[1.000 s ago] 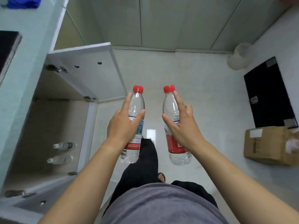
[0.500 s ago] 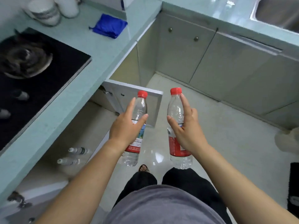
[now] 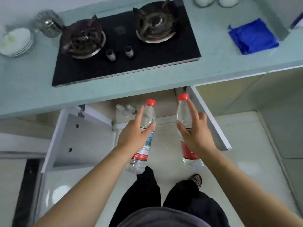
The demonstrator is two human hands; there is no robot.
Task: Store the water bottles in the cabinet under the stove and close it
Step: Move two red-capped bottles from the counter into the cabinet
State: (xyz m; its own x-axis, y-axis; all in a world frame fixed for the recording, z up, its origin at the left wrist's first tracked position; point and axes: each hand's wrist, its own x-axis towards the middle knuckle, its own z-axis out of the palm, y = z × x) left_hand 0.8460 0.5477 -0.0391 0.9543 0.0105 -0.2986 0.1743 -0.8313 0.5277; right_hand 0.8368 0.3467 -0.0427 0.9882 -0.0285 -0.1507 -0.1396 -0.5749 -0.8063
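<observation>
My left hand grips a clear water bottle with a red cap and red label. My right hand holds a second such bottle. Both bottles are upright in front of me, above the floor and just short of the open cabinet under the black gas stove. Both cabinet doors stand open: the left door and the right door. Two bottles stand inside the cabinet, partly hidden by the countertop edge.
The pale green countertop carries a blue cloth, stacked white plates and a glass jar. My legs and a foot are on the tiled floor below.
The view has swung to face the stove and cabinet head-on. Both hands still hold their bottles, now directly in front of the open cabinet.
</observation>
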